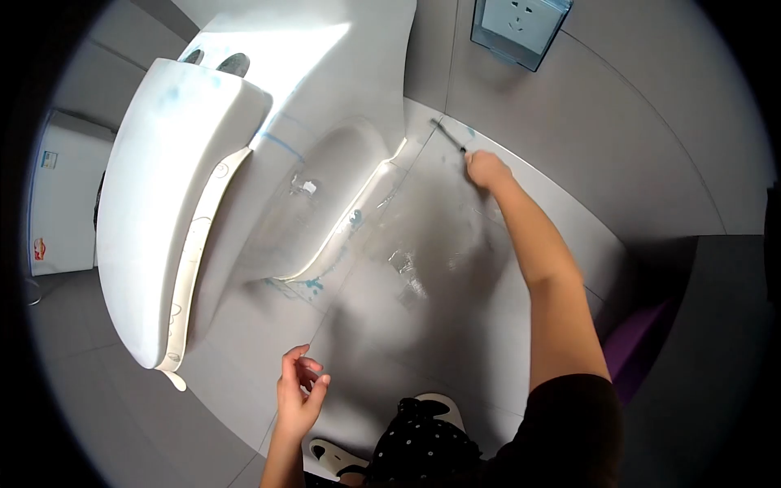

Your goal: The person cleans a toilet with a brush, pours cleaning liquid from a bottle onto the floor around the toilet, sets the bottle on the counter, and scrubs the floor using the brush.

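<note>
My right hand (pixel 489 170) is closed around the dark handle of a thin brush-like tool (pixel 450 136). The tool's far end touches or hovers over the floor by the wall corner, behind the toilet base. Near the lower middle, my left hand (pixel 303 392) hangs above the floor with its fingers loosely curled and apart, holding nothing. The white toilet (pixel 171 187) stands at the left with its lid up. Blue marks (pixel 309 286) lie on the floor along the toilet's pale base edge (pixel 325 246).
A covered socket (pixel 521 24) is on the wall at the top. Wet, shiny patches show on the tiled floor (pixel 407 272). A purple object (pixel 643 342) and a dark grey surface (pixel 724 358) are at the right. A white box (pixel 69 195) stands at the far left.
</note>
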A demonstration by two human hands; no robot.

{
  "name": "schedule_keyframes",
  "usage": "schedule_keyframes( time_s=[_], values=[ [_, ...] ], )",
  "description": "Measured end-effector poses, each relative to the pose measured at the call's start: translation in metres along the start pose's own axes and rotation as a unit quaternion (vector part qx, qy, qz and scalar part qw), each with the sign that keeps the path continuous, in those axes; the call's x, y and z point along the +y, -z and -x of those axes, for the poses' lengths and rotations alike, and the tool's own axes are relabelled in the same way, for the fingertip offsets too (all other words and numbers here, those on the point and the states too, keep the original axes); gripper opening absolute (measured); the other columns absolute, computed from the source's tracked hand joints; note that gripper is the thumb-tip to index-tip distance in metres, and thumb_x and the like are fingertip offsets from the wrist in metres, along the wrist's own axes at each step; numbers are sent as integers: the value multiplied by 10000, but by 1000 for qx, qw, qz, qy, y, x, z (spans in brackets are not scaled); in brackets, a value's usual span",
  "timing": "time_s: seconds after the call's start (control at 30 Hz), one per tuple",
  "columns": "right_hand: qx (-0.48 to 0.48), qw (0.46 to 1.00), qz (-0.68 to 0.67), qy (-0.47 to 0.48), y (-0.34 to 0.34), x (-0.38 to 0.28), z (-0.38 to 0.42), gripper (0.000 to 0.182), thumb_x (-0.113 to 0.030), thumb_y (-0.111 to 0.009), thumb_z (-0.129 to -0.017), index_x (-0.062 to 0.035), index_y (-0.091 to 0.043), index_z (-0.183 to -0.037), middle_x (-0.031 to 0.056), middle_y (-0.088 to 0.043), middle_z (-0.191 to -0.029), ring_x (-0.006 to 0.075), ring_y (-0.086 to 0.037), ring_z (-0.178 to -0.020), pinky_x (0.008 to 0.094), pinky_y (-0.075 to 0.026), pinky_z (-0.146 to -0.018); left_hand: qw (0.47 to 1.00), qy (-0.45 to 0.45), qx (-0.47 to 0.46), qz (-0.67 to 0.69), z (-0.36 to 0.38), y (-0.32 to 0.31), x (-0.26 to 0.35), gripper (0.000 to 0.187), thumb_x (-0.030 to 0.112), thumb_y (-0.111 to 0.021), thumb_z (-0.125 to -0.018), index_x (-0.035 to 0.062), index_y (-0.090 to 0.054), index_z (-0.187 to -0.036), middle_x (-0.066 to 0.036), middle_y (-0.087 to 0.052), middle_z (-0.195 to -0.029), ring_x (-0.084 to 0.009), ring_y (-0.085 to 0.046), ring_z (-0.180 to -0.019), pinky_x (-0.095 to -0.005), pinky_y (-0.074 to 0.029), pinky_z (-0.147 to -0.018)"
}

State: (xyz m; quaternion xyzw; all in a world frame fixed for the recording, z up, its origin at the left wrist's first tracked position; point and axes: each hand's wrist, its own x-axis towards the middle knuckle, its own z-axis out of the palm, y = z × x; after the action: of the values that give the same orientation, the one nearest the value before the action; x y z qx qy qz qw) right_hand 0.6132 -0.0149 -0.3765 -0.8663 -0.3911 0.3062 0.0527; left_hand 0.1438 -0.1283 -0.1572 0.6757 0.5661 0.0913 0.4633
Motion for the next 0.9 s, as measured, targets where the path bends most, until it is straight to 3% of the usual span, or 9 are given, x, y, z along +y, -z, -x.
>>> schedule_keyframes(
  time_s=[0.1, 0.2, 0.27, 0.3, 0.4, 0.43, 0.53, 0.7, 0.9],
  values=[
    [7, 999, -21, -29, 10, -28, 0, 521, -414, -313, -965, -8, -610, -1101, 217, -582, -1180, 371, -546, -1113, 469, -436, -930, 1000, -13, 1, -3, -2, -3, -4, 486, 23, -641, -791, 30, -418, -1223, -52, -568, -884, -91, -542, -641, -216, -413, -509],
    [-24, 997, 33, 59, -5, -37, -2, 516, -399, -297, -966, -15, -602, -1124, 196, -579, -1202, 358, -535, -1137, 458, -425, -955, 1000, -19, 7, -7, 2, 2, -1, 478, 22, -637, -793, 30, -419, -1218, -48, -568, -881, -89, -542, -648, -215, -408, -496],
    [31, 999, 19, 9, -7, -33, 6, 513, -396, -300, -964, -15, -606, -1121, 182, -584, -1200, 346, -533, -1145, 456, -418, -965, 1000, -2, 0, -13, 5, 4, 0, 473, 20, -634, -794, 30, -420, -1215, -45, -568, -881, -90, -544, -656, -218, -407, -496],
    [17, 999, -19, -45, 6, -28, 2, 508, -404, -312, -962, -23, -611, -1114, 192, -591, -1183, 341, -545, -1131, 458, -426, -953, 1000, 3, -2, -16, 5, 5, 1, 471, 19, -633, -795, 29, -419, -1214, -44, -569, -880, -91, -544, -660, -217, -407, -495],
    [10, 997, -34, -67, 3, -26, 1, 505, -418, -322, -961, -35, -617, -1107, 193, -601, -1163, 343, -558, -1111, 458, -437, -939, 1000, 1, 7, -12, 10, 10, -7, 471, 20, -633, -795, 28, -417, -1214, -43, -569, -877, -91, -540, -660, -214, -405, -491],
    [26, 1000, -7, -10, -7, -27, 11, 504, -421, -322, -964, -37, -624, -1089, 188, -608, -1153, 346, -569, -1093, 454, -452, -918, 1000, -14, 12, -4, 11, 11, -11, 473, 22, -635, -795, 28, -416, -1214, -44, -568, -875, -90, -536, -655, -211, -403, -489],
    [-3, 1000, 27, 14, -22, -30, 37, 510, -414, -314, -968, -23, -627, -1063, 201, -619, -1116, 366, -578, -1062, 459, -459, -901, 1000, 8, 6, -26, 20, 20, -15, 467, 26, -637, -796, 27, -418, -1208, -53, -570, -876, -99, -531, -645, -216, -412, -501],
    [11, 999, -43, -14, -61, -44, 60, 518, -416, -304, -970, -22, -632, -1036, 228, -618, -1085, 392, -583, -1026, 475, -450, -899, 998, -5, 3, -61, 35, 39, -21, 462, 24, -640, -793, 27, -423, -1200, -62, -566, -869, -111, -529, -639, -225, -423, -507],
    [-35, 995, -5, 89, -114, -86, 144, 491, -376, -308, -967, -11, -636, -996, 217, -633, -1041, 404, -596, -991, 478, -460, -882, 996, 10, -4, -86, 55, 63, -28, 466, 27, -643, -787, 24, -429, -1201, -76, -566, -893, -128, -518, -650, -244, -434, -525]
  ],
)
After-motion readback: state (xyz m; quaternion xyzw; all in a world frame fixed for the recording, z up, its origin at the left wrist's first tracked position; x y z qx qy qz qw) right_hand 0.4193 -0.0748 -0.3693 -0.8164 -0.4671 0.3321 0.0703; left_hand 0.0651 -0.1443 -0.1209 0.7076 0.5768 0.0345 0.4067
